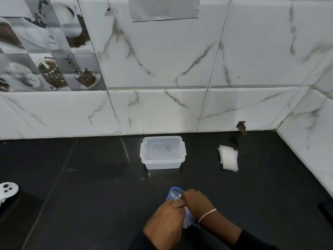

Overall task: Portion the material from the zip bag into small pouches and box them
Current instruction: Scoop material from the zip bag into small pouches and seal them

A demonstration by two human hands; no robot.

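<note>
Near the front edge of the black counter, both my hands hold a clear zip bag with blue trim [174, 193]. My left hand [167, 220] grips its lower part and my right hand [196, 200] pinches it near the top; most of the bag is hidden between them. A clear plastic box [163, 152] with its lid on stands near the wall, straight ahead. A small stack of white pouches [228, 157] lies flat to the right of the box.
A white game controller [7, 191] lies at the counter's left edge. Marble-patterned tiled walls close the counter at the back and right. A small hole in the wall [241, 126] shows near the back right corner.
</note>
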